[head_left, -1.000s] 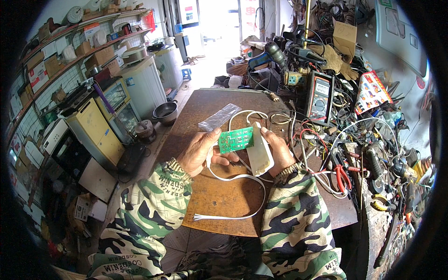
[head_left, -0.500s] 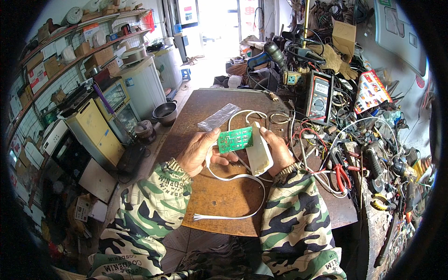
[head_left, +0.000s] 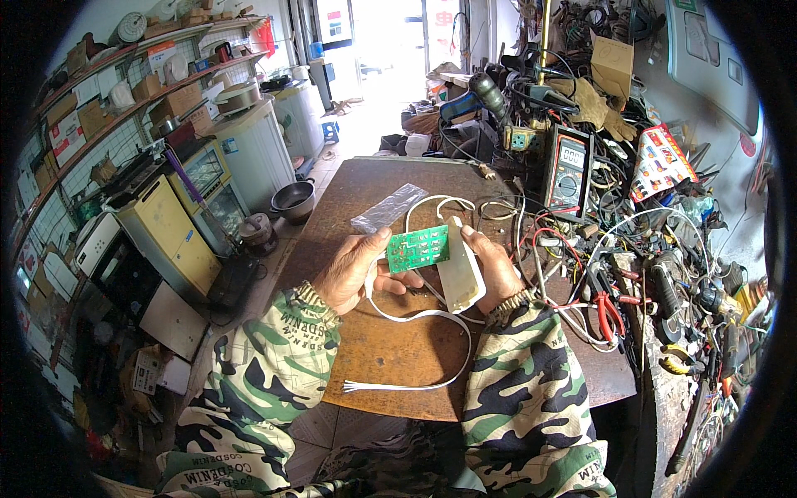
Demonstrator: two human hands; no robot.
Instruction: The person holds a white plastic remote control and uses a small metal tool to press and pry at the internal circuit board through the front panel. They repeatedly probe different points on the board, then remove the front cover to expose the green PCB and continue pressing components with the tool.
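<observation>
My left hand (head_left: 353, 270) pinches a green circuit board (head_left: 418, 250) at its left edge, thumb on top and fingers beneath. Small parts and solder points cover the face turned up. In my right hand (head_left: 496, 270) is a narrow off-white plastic case (head_left: 462, 274), gripped along its right side and tilted toward the board. The board's right edge meets or overlaps the case; I cannot tell whether they are joined. A flat white ribbon cable (head_left: 465, 344) loops from beside my left hand down over the table, its split wire ends lying near the front edge.
A clear plastic bag (head_left: 388, 208) lies on the brown wooden table (head_left: 357, 183) beyond my hands. To the right stand a multimeter (head_left: 569, 174), red-handled pliers (head_left: 610, 318) and heaps of cables and tools. A dark pot (head_left: 294, 202) and appliances line the left.
</observation>
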